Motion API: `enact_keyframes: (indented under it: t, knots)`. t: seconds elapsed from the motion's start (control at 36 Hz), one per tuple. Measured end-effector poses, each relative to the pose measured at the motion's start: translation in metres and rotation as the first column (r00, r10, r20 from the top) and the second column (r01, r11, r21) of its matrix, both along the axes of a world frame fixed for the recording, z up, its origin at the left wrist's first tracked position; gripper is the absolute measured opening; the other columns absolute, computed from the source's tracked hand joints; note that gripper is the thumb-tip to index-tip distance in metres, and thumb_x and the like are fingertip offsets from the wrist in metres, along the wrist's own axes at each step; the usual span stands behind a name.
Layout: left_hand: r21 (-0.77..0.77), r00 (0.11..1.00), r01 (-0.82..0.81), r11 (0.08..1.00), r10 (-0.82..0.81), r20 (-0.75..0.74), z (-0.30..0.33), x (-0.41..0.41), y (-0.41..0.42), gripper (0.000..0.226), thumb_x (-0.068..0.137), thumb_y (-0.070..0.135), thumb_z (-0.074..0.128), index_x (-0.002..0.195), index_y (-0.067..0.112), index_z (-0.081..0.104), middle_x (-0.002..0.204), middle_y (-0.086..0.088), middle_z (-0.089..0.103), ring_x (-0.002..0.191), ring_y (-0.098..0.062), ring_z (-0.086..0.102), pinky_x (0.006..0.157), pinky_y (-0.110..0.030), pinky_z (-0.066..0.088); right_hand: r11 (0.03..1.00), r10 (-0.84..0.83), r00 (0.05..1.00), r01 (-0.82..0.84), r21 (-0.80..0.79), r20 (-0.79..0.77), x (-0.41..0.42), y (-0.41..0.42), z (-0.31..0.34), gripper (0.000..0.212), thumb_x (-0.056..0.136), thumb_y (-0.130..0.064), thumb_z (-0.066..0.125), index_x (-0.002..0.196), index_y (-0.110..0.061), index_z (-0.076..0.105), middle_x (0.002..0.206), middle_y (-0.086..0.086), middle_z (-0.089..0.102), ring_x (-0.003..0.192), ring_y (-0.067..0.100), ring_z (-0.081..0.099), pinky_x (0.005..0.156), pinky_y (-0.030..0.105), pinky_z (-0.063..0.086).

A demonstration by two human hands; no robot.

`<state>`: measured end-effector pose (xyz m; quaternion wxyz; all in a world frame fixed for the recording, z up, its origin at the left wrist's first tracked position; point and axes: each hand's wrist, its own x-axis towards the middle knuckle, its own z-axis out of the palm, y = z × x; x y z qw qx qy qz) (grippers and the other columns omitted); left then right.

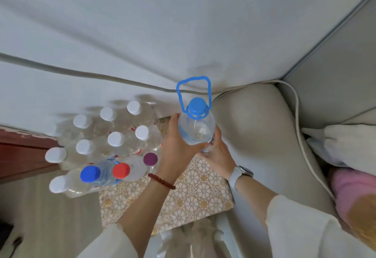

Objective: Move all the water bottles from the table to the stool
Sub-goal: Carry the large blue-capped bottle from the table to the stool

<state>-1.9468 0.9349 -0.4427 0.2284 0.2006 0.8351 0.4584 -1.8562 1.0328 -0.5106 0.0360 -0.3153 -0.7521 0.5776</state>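
**So, big jug in both hands over the patterned surface**

Basically the person has a large clear plastic water jug with a blue cap and blue loop handle (197, 129) held up in both hands. The left hand (176, 142) has its fingers and thumb curled round the jug's left side, and there's a dark red bead bracelet (161, 181) on that wrist. The right hand (216, 154) cups the jug from below and the right, fingers wrapped on it, with a white smartwatch (240, 173) on the wrist. The loop handle stands upright above the cap, nobody touching it.

Under the jug sits a surface with a cream and gold floral-pattern cover (183, 196). On its left part stands a crowd of small clear plastic bottles with white caps (114, 135), packed close and upright. At the near edge of that bunch are a clear bottle with a blue cap (90, 174), one with a red cap (121, 170) just beside it, and one with a purple cap (150, 159) next to the left wrist.

To the right there's a beige cushioned sofa arm (256, 127), and behind everything a pale wall (162, 24). Both sleeves are off-white (301, 227).
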Motion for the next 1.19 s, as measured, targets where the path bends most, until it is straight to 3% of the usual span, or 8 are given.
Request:
enact_keyframes:
  t: [0.06,0.17,0.31,0.42,0.53,0.72,0.97,1.19]
  knots:
    - [-0.017,0.999,0.033,0.999,-0.033,0.013,0.001,0.002,-0.005,0.084,0.051,0.024,0.086,0.118,0.029,0.035,0.097,0.024,0.051,0.089,0.018,0.049,0.063,0.0,0.041,1.0,0.019,1.0,-0.019,0.005,0.005,0.003,-0.003,0.003,0.094,0.065,-0.033,0.077,0.12,-0.069,0.009,0.127,-0.028,0.046,0.108,-0.01,0.053,0.084,0.011,0.047]
    - [-0.052,0.991,0.119,0.992,-0.115,0.067,0.013,0.004,-0.019,0.096,0.056,0.023,0.086,0.134,0.021,0.031,0.114,0.017,0.048,0.098,-0.002,0.051,0.072,-0.006,0.041,0.994,0.1,0.994,-0.102,0.038,0.038,0.01,-0.001,0.013,0.08,0.07,-0.041,0.068,0.12,-0.068,0.012,0.115,-0.047,0.038,0.105,-0.024,0.044,0.083,-0.002,0.038]
    - [-0.065,0.96,0.164,0.984,-0.144,0.238,0.043,0.003,-0.04,0.103,0.063,0.027,0.082,0.143,0.025,0.018,0.145,0.006,0.035,0.125,-0.013,0.041,0.099,-0.031,0.042,0.988,0.129,0.985,-0.138,0.07,0.118,0.021,0.005,0.021,0.085,0.074,-0.034,0.073,0.128,-0.06,0.012,0.131,-0.024,0.045,0.115,-0.004,0.044,0.097,0.026,0.04]
    - [-0.061,0.979,0.135,0.989,-0.143,-0.149,0.078,0.005,-0.039,0.096,0.062,0.031,0.082,0.14,0.021,0.028,0.142,-0.001,0.033,0.129,-0.014,0.034,0.104,-0.035,0.035,0.988,0.143,0.983,-0.149,0.044,0.119,0.023,0.006,0.035,0.075,0.072,-0.037,0.069,0.129,-0.054,0.023,0.129,-0.013,0.051,0.116,0.004,0.05,0.097,0.029,0.042]
    - [-0.272,0.71,0.299,0.915,-0.404,-0.577,0.093,0.002,-0.018,0.074,0.063,0.028,0.082,0.129,0.013,0.05,0.138,-0.015,0.044,0.131,-0.038,0.033,0.103,-0.047,0.033,0.988,0.149,0.985,-0.151,0.018,0.091,0.025,0.007,0.045,0.072,0.072,-0.039,0.069,0.129,-0.051,0.025,0.127,-0.014,0.051,0.114,0.003,0.05,0.095,0.026,0.042]
    - [-0.363,0.605,0.366,0.857,-0.516,-0.606,0.09,-0.009,-0.006,0.042,0.062,0.02,0.083,0.099,0.008,0.068,0.093,-0.007,0.071,0.114,-0.043,0.053,0.087,-0.05,0.05,0.988,0.143,0.99,-0.143,-0.062,-0.003,0.017,0.005,0.054,0.082,0.07,-0.029,0.075,0.126,-0.057,0.022,0.134,-0.015,0.04,0.12,0.002,0.047,0.097,0.023,0.044]
    - [-0.363,0.609,0.279,0.889,-0.456,-0.649,0.093,-0.029,-0.016,0.04,0.056,0.02,0.086,0.09,0.008,0.068,0.09,-0.005,0.071,0.112,-0.044,0.054,0.077,-0.045,0.053,0.986,0.13,0.989,-0.136,-0.091,-0.075,-0.006,0.0,0.062,0.066,0.067,-0.035,0.069,0.118,-0.059,0.034,0.112,-0.043,0.043,0.108,-0.01,0.048,0.086,0.021,0.051]
    - [-0.375,0.589,0.209,0.903,-0.422,-0.689,0.093,-0.045,-0.012,0.036,0.058,0.018,0.085,0.088,0.006,0.069,0.086,-0.007,0.072,0.112,-0.046,0.054,0.075,-0.046,0.054,0.985,0.133,0.988,-0.14,-0.1,-0.071,-0.036,0.0,0.058,0.074,0.073,-0.018,0.072,0.133,-0.036,0.033,0.13,-0.005,0.046,0.122,0.014,0.047,0.095,0.043,0.049]
